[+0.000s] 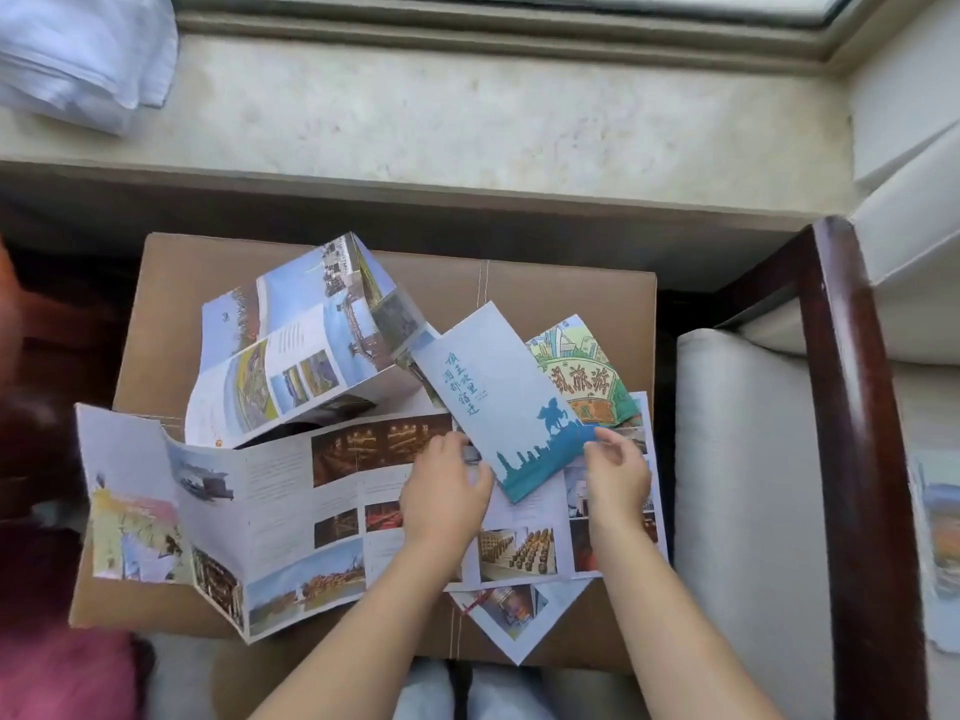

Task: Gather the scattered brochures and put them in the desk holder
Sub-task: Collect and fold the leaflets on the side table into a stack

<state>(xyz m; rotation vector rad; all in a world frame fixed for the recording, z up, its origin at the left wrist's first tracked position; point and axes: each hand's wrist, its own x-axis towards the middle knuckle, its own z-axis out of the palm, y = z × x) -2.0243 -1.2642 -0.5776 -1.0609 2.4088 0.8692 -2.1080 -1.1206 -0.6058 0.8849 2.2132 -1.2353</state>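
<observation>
Pale folded brochure [498, 397], teal skyline, pinched between left hand [447, 491] and right hand [615, 475].

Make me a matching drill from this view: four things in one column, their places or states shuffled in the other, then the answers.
1. blue skyline brochure
2. long photo brochure
3. cartoon brochure
4. cardboard box

A. unfolded, spread across the box front
B. underneath all the brochures
C. folded, between the left hand and right hand
D. partly covered by the skyline brochure, far right

Pairs: 1-C, 2-A, 3-D, 4-B
</observation>
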